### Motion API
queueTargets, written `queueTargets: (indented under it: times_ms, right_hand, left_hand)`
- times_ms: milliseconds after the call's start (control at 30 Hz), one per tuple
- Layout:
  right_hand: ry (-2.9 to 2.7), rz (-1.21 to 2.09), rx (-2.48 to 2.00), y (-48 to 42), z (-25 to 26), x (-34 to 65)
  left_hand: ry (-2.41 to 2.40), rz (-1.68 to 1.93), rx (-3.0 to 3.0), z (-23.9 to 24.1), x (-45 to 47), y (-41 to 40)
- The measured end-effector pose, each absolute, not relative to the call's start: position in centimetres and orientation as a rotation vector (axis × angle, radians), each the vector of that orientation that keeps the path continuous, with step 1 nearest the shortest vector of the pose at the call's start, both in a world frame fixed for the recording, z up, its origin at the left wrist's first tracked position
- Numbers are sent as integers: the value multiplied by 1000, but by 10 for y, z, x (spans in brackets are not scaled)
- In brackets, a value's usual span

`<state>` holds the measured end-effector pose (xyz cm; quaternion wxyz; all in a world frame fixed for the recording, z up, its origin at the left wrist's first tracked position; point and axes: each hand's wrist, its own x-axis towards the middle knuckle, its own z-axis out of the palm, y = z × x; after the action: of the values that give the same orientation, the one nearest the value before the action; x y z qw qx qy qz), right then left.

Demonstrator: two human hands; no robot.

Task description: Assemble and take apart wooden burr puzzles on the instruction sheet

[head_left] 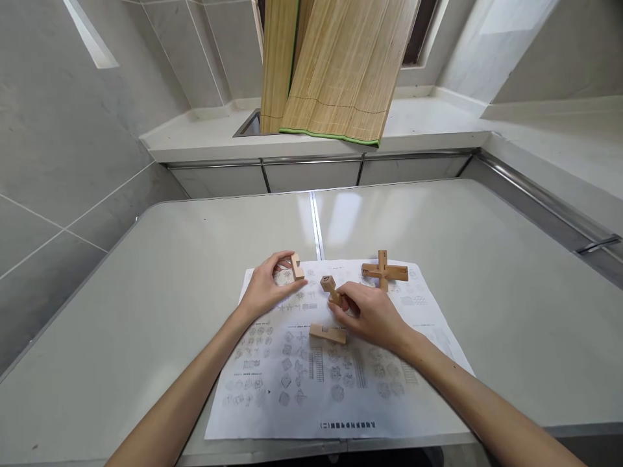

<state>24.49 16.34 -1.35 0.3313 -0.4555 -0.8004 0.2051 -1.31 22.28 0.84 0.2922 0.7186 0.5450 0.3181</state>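
Note:
Between thumb and fingers, my left hand (268,283) grips a pale notched wooden puzzle piece (296,266) at the upper left of a printed sheet. My right hand (370,311) pinches a darker wooden puzzle piece (329,285), tilted, its square end pointing up and away; the lower end is hidden by my fingers. Another notched wooden piece (328,334) lies on the paper just below, near the right hand. Beyond that hand, several pieces joined in a wooden cross (384,271) rest at the sheet's upper right.
The printed instruction sheet (311,405) is spread on a glossy white table (146,311), its diagrams upside down to me. A metal seam (316,224) runs across the table. Behind stands a white counter (209,139), with a bamboo mat (341,78) hanging over its edge.

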Motion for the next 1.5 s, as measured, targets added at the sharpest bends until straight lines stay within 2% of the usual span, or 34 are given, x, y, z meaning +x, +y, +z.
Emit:
queueTargets:
  times_ms: [433, 900, 1500]
  right_hand:
    - [-2113, 497, -1144, 166, -14, 242]
    - [-2109, 602, -1183, 165, -10, 243]
    - [-2190, 527, -1078, 161, -10, 250]
  left_hand:
    - [1482, 771, 1998, 8, -16, 224]
    - [1407, 773, 2099, 5, -17, 217]
    - [1406, 760, 2185, 13, -23, 196]
